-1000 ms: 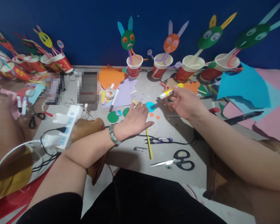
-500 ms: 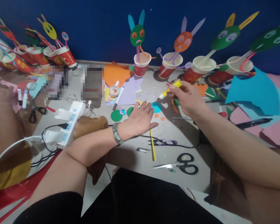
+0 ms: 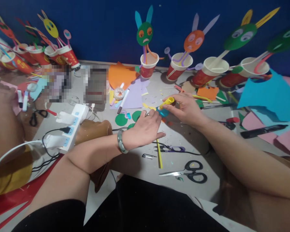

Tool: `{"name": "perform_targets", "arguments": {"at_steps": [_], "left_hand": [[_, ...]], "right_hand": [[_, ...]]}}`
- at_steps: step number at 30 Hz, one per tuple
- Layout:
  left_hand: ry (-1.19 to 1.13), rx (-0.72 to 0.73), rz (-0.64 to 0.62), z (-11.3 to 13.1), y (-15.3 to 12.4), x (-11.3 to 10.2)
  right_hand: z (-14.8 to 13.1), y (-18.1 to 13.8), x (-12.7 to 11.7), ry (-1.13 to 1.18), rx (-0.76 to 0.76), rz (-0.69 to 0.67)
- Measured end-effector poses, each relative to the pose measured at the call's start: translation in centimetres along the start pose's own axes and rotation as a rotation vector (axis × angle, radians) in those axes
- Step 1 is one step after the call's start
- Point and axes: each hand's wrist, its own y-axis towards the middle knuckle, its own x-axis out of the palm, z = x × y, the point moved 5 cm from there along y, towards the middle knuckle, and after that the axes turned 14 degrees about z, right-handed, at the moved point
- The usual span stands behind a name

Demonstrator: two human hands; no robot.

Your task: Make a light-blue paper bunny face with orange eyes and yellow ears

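My right hand [image 3: 187, 109] grips a yellow glue stick [image 3: 168, 102], tilted, its lower end at a blue paper circle [image 3: 163, 112] on the table. My left hand [image 3: 146, 129] lies flat and open, palm down, with its fingertips at the near left edge of that circle; whether they press on it I cannot tell. Green paper circles [image 3: 121, 119] lie left of my left hand, one partly under the fingers. Small orange dots [image 3: 169, 123] lie between my hands, partly in shadow.
Black-handled scissors [image 3: 195, 171], purple thread snips [image 3: 172, 149] and a yellow strip [image 3: 159, 154] lie in front. Paper cups [image 3: 148, 71] holding paper-faced figures line the blue wall. A power strip [image 3: 73, 129] stands at left, beside another person's arm [image 3: 6, 119].
My right hand has moved left and down, bringing the glue stick from above the table to the blue circle. My left hand has hardly moved.
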Motion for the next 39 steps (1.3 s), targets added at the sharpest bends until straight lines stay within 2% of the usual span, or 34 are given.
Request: {"name": "perform_targets", "arguments": {"at_steps": [8, 12, 21, 27, 34, 39], "left_hand": [[0.015, -0.041, -0.025, -0.1, 0.0, -0.1], [0.008, -0.017, -0.035, 0.1, -0.1, -0.1], [0.001, 0.012, -0.04, 0.2, -0.2, -0.4], [0.002, 0.017, -0.013, 0.2, -0.2, -0.2], [0.003, 0.015, -0.017, 0.1, -0.1, 0.0], [0.004, 0.008, -0.024, 0.2, 0.0, -0.2]], "right_hand": [[0.1, -0.1, 0.2, 0.019, 0.008, 0.007], [0.0, -0.1, 0.3, 0.032, 0.036, 0.004], [0.3, -0.5, 1.0, -0.024, -0.022, -0.029], [0.1, -0.6, 1.1, -0.109, -0.134, 0.004], [0.7, -0.4, 0.0, -0.025, -0.033, 0.097], [-0.2, -0.5, 0.0, -0.073, -0.082, 0.075]]}}
